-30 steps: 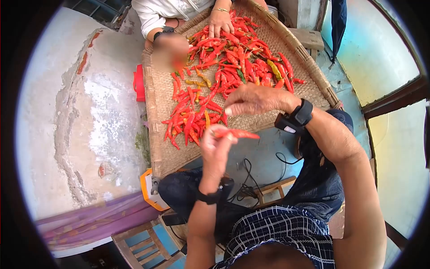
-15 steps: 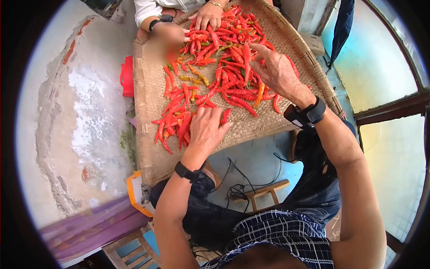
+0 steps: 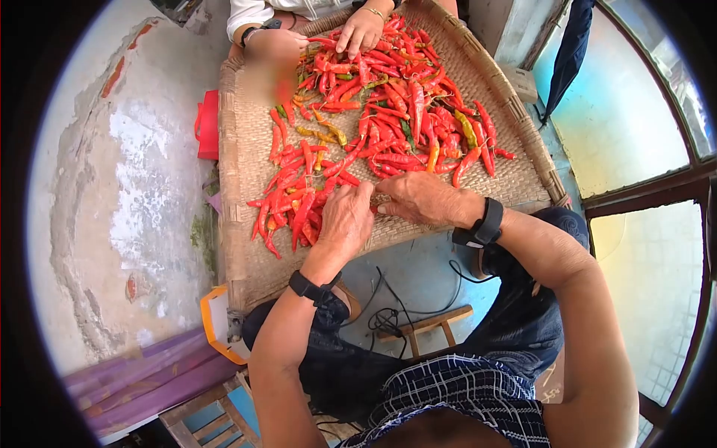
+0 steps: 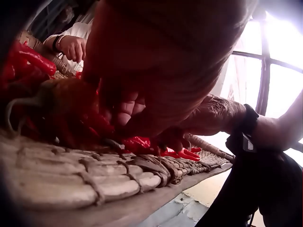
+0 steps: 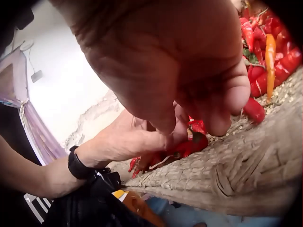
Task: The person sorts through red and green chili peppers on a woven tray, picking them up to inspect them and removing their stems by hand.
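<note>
My left hand (image 3: 348, 215) and right hand (image 3: 426, 198) meet over the near edge of a woven tray (image 3: 411, 222). A bit of red chili pepper (image 3: 374, 209) shows between their fingertips; both hands pinch it, and most of it is hidden by the fingers. In the right wrist view, my right fingers (image 5: 215, 111) curl in beside the left hand's fingertips, above a red chili with a green stem end (image 5: 195, 142). A loose heap of red chilies (image 3: 299, 201) lies left of my left hand. Beyond is the larger pile (image 3: 403, 112), with a few yellow ones.
Across the tray, another person's hand (image 3: 360, 31) rests on the pile, the other hand being blurred. A plastered wall (image 3: 149, 194) runs along the left. To the right stands a framed window (image 3: 620, 112). Cables (image 3: 388, 321) and a wooden stool (image 3: 429, 325) lie below.
My left hand went from holding up a red chili to the tray edge. My right hand reached into the pile, then came back to meet the left hand.
</note>
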`<state>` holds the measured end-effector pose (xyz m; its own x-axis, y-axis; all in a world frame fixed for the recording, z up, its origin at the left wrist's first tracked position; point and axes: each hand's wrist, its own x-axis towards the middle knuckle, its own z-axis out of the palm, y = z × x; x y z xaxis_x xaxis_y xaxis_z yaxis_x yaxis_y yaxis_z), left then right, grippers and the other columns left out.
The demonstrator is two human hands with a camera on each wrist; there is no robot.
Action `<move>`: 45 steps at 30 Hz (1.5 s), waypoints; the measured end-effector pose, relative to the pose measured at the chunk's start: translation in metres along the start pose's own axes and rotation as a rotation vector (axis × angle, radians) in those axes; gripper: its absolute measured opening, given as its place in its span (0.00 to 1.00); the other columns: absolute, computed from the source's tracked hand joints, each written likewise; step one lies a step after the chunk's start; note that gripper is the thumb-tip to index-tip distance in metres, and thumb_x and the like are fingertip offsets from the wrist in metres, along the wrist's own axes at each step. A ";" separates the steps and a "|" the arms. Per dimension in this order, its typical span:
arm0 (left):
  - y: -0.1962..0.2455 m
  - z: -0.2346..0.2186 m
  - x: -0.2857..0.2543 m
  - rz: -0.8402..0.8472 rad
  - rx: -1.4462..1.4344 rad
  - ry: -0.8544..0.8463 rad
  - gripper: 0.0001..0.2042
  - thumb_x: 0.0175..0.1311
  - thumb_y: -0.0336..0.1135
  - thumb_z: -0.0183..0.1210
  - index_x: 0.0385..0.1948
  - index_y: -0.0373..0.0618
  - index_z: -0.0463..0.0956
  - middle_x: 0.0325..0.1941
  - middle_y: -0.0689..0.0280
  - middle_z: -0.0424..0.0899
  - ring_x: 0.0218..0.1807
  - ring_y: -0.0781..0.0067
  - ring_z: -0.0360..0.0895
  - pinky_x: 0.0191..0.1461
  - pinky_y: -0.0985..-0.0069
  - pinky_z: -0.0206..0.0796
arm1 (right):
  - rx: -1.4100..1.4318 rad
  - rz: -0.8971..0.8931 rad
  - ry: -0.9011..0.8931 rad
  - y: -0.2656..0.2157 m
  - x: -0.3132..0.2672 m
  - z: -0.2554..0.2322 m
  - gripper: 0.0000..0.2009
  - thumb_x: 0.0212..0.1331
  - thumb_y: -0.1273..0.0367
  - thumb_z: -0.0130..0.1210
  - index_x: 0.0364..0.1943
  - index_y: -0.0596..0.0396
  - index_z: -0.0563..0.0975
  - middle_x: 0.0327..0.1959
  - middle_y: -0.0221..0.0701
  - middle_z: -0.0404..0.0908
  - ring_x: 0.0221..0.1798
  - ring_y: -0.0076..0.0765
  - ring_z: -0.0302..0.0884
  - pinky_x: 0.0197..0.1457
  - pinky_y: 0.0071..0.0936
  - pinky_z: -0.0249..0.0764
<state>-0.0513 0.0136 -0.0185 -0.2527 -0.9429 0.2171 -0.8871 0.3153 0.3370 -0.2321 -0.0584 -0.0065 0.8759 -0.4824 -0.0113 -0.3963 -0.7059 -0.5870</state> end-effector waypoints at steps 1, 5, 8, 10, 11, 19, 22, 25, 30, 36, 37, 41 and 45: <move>-0.002 -0.001 0.001 -0.010 -0.043 -0.019 0.14 0.44 0.21 0.55 0.35 0.42 0.67 0.32 0.60 0.76 0.39 0.55 0.72 0.42 0.59 0.63 | -0.004 -0.011 0.022 -0.001 -0.001 0.002 0.14 0.54 0.64 0.56 0.40 0.58 0.74 0.30 0.45 0.77 0.36 0.53 0.77 0.38 0.43 0.73; -0.015 -0.012 0.014 0.027 0.126 0.110 0.18 0.49 0.23 0.56 0.45 0.40 0.68 0.51 0.53 0.71 0.55 0.47 0.65 0.57 0.60 0.60 | -0.093 -0.182 0.109 0.006 -0.001 0.016 0.11 0.52 0.65 0.56 0.36 0.57 0.75 0.25 0.44 0.78 0.30 0.54 0.78 0.33 0.45 0.74; -0.028 -0.006 0.014 -0.130 0.067 0.070 0.25 0.51 0.26 0.57 0.54 0.39 0.64 0.56 0.50 0.69 0.61 0.46 0.61 0.64 0.61 0.56 | -0.207 -0.108 0.038 0.005 0.003 0.023 0.09 0.51 0.68 0.54 0.35 0.57 0.75 0.24 0.44 0.79 0.29 0.54 0.78 0.32 0.44 0.75; -0.039 -0.005 0.014 -0.150 0.032 0.037 0.30 0.53 0.29 0.59 0.60 0.38 0.59 0.60 0.47 0.66 0.65 0.46 0.58 0.67 0.61 0.52 | -0.225 -0.089 0.006 0.001 0.002 0.011 0.08 0.50 0.69 0.53 0.32 0.58 0.76 0.24 0.44 0.79 0.28 0.54 0.79 0.32 0.44 0.75; -0.044 -0.003 0.013 -0.168 0.042 -0.009 0.30 0.53 0.30 0.59 0.60 0.37 0.59 0.59 0.47 0.67 0.63 0.46 0.60 0.66 0.61 0.53 | -0.239 -0.068 -0.028 0.000 0.001 0.006 0.06 0.49 0.71 0.52 0.29 0.58 0.76 0.23 0.45 0.78 0.28 0.54 0.79 0.32 0.43 0.75; -0.037 -0.009 0.011 -0.219 0.088 -0.097 0.23 0.53 0.32 0.58 0.52 0.35 0.67 0.48 0.50 0.74 0.53 0.48 0.68 0.59 0.60 0.59 | 0.137 -0.040 0.392 0.028 0.001 -0.052 0.07 0.49 0.73 0.53 0.31 0.59 0.78 0.22 0.42 0.78 0.27 0.47 0.78 0.30 0.37 0.74; -0.037 -0.011 0.011 -0.208 0.070 -0.099 0.15 0.53 0.30 0.57 0.43 0.35 0.72 0.42 0.52 0.76 0.49 0.48 0.69 0.55 0.60 0.60 | 0.106 0.171 0.606 0.029 0.000 -0.066 0.12 0.51 0.72 0.53 0.41 0.60 0.75 0.19 0.42 0.77 0.24 0.48 0.78 0.29 0.36 0.74; -0.028 -0.019 0.013 -0.125 0.063 0.013 0.11 0.52 0.28 0.59 0.39 0.40 0.73 0.37 0.56 0.75 0.44 0.52 0.70 0.48 0.61 0.63 | -0.057 0.125 0.581 0.028 0.000 -0.055 0.19 0.53 0.73 0.54 0.51 0.57 0.71 0.18 0.40 0.73 0.23 0.43 0.76 0.30 0.33 0.73; 0.001 -0.038 0.020 0.000 -0.117 0.068 0.09 0.54 0.24 0.55 0.37 0.38 0.72 0.36 0.54 0.75 0.42 0.50 0.70 0.48 0.61 0.62 | -0.111 -0.114 0.464 0.002 0.001 -0.014 0.18 0.51 0.72 0.56 0.49 0.57 0.72 0.37 0.43 0.74 0.36 0.49 0.77 0.34 0.38 0.75; -0.002 -0.038 0.018 0.037 -0.147 0.015 0.10 0.53 0.23 0.56 0.38 0.39 0.71 0.37 0.54 0.75 0.44 0.51 0.72 0.46 0.62 0.64 | -0.190 -0.034 0.199 0.008 0.004 -0.010 0.06 0.54 0.70 0.54 0.33 0.57 0.73 0.29 0.44 0.75 0.32 0.51 0.76 0.32 0.41 0.73; -0.006 -0.037 0.018 0.033 -0.147 0.015 0.10 0.53 0.23 0.56 0.38 0.39 0.71 0.37 0.54 0.75 0.44 0.51 0.72 0.46 0.62 0.64 | -0.262 0.015 0.108 0.011 0.004 -0.014 0.06 0.54 0.69 0.53 0.30 0.56 0.72 0.24 0.44 0.75 0.30 0.51 0.76 0.32 0.41 0.73; -0.030 -0.023 0.013 -0.100 -0.075 0.036 0.15 0.53 0.25 0.58 0.44 0.38 0.71 0.45 0.54 0.75 0.50 0.51 0.71 0.52 0.64 0.64 | -0.255 0.113 0.189 0.020 -0.002 -0.043 0.08 0.55 0.66 0.54 0.31 0.56 0.73 0.20 0.45 0.74 0.28 0.53 0.76 0.31 0.43 0.72; -0.039 -0.002 0.009 -0.014 0.147 -0.072 0.20 0.52 0.29 0.59 0.49 0.39 0.71 0.54 0.54 0.72 0.58 0.52 0.66 0.58 0.64 0.61 | -0.240 0.209 0.511 0.035 -0.001 -0.065 0.10 0.54 0.67 0.54 0.38 0.56 0.74 0.24 0.42 0.78 0.30 0.51 0.78 0.32 0.42 0.75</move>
<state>-0.0178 -0.0072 -0.0280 -0.2625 -0.9538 0.1459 -0.9362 0.2884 0.2010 -0.2644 -0.1164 0.0259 0.5530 -0.7699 0.3185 -0.6491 -0.6378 -0.4147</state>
